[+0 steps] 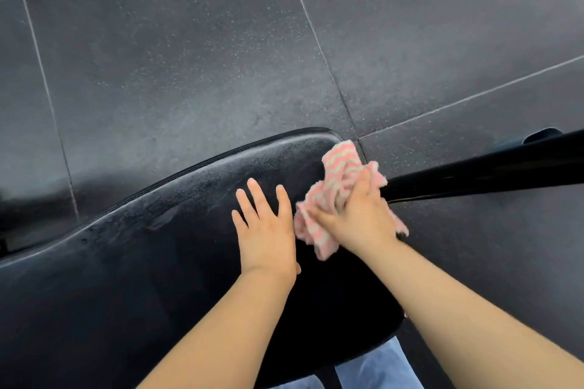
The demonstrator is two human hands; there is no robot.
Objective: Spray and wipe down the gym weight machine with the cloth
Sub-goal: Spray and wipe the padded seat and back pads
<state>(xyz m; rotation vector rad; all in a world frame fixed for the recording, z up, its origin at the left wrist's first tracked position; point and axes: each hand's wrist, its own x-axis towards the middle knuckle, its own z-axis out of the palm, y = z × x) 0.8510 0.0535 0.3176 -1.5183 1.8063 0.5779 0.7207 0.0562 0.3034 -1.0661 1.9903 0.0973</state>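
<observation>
A black padded seat (pixel 151 262) of the weight machine fills the lower left and middle of the head view, its surface wet with fine droplets. My left hand (pixel 265 230) lies flat on the pad with fingers spread and straight. My right hand (pixel 357 215) presses a crumpled pink-and-white striped cloth (pixel 341 174) onto the pad's right edge; the fingers curl into the cloth. No spray bottle is in view.
A glossy black frame tube (pixel 489 174) runs from the pad's right edge to the right border. Dark speckled rubber floor tiles (pixel 189 57) with pale seams lie all around. Blue jeans (pixel 373 369) show at the bottom.
</observation>
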